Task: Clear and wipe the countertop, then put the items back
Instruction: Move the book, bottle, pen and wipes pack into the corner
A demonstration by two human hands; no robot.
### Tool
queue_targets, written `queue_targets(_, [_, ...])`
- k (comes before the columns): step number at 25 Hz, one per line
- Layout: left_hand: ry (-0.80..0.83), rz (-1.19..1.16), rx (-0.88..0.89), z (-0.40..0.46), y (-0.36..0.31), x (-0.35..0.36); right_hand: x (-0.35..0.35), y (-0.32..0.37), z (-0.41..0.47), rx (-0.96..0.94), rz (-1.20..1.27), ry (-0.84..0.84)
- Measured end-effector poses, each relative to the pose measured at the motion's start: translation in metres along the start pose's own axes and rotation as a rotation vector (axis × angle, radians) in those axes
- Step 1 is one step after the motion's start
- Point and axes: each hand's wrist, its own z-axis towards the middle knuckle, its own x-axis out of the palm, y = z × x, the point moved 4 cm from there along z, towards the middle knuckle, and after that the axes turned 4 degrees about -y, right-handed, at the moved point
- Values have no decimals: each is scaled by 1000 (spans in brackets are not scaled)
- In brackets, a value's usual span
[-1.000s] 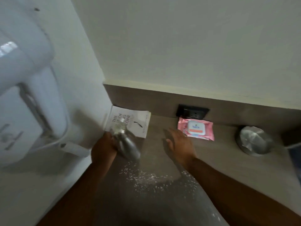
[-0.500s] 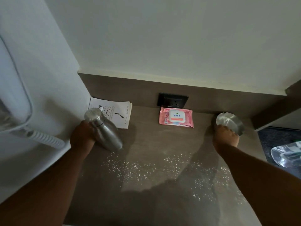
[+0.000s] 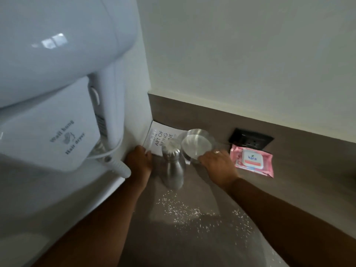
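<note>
A steel bottle (image 3: 172, 166) stands upright on the brown countertop (image 3: 300, 191), close to the left wall. My left hand (image 3: 138, 160) is just left of it, apart from the bottle, its fingers curled at the near corner of a white book (image 3: 159, 137); whether they grip the book is unclear. My right hand (image 3: 219, 166) holds a steel bowl (image 3: 198, 145) by its near rim, tilted over the book's right part behind the bottle. A pink wipes pack (image 3: 254, 160) lies flat to the right. White crumbs (image 3: 192, 214) are scattered on the countertop in front of the bottle.
A white wall-hung hair dryer (image 3: 57, 89) with a coiled cord (image 3: 121, 166) juts out from the left wall above my left arm. A black power socket (image 3: 250, 140) sits in the backsplash behind the wipes pack.
My right hand took the steel bowl from the right side and carried it left over the book. The bottle went from tilted in my left hand to standing on the countertop.
</note>
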Motion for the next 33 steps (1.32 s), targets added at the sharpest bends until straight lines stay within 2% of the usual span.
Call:
queue_targets(5, [-23, 1, 9, 7, -4, -1, 28, 30, 59, -110, -38, 208])
queue_targets(7, [-51, -6, 21, 9, -9, -2, 20, 43, 71, -76, 81, 244])
queue_targets(11, [-129, -71, 37, 17, -13, -5, 30, 58, 104, -130, 234, 201])
queue_targets(15, [-140, 3, 58, 24, -14, -2, 48, 52, 112, -104, 363, 169])
queue_targets(18, [-141, 41, 92, 31, -20, 2, 45, 33, 93, -64, 407, 7])
queue_targets(21, [-115, 22, 116, 41, -25, 9, 43, -12, 39, 151, 327, 33])
queue_targets(24, [-111, -44, 123, 46, -26, 14, 51, -74, -36, 432, 129, 87])
queue_targets(27, [-96, -71, 154, 43, -22, 18, 57, -115, -76, 589, 14, 231])
queue_targets(29, [-88, -114, 128, 38, -18, 17, 51, -124, -79, 642, 28, 192])
queue_targets(31, [-125, -63, 170, 33, -19, 12, 33, -127, -81, 910, 131, 88])
queue_targets(33, [-180, -21, 229, 27, -25, 3, 35, -134, -89, 1178, 256, 115])
